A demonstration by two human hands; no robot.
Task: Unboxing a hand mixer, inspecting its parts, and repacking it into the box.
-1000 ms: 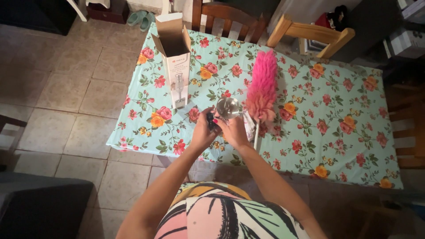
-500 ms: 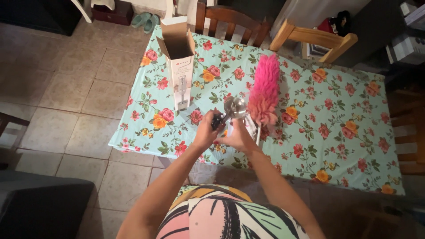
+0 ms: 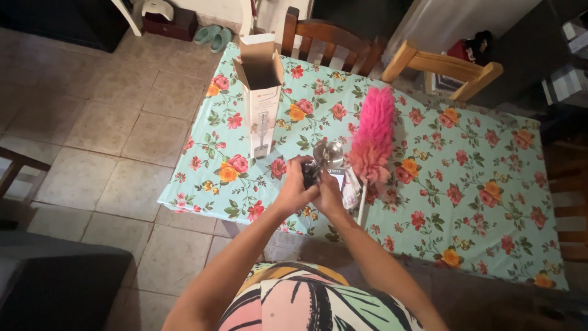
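Fingers of both hands are wrapped around one small dark object [image 3: 310,173], hard-looking and compact, held just above the near edge of the worktop [image 3: 490,239]. Left hand [image 3: 295,189] grips it from the left with curled fingers, knuckles up; right hand [image 3: 329,191] closes on it from the right and underneath, the two hands touching each other. What exactly the dark object is cannot be told, since the hands cover most of it. Just beyond it sits a shiny round metal piece [image 3: 329,152], smooth and reflective, seemingly joined to the held object, though the joint is hidden. Both forearms reach forward from the bottom of the view, bent inward so the wrists meet near the middle of the near edge.

A glossy floral tablecloth, pale turquoise with red, pink and orange flowers, covers the worktop. Just right of the hands lies a feather duster [image 3: 373,136], fluffy and bright pink, its soft head pointing toward the far edge and its thin pale handle [image 3: 361,208] running down to the near edge. Near the far left corner stands a tall, narrow cardboard box [image 3: 262,98], white-faced with brown inner flaps open at the top. Two wooden chairs stand at the far edge: a dark one [image 3: 327,38] and a lighter one [image 3: 444,67]. Beige square tiles form the floor [image 3: 92,122] to the left.
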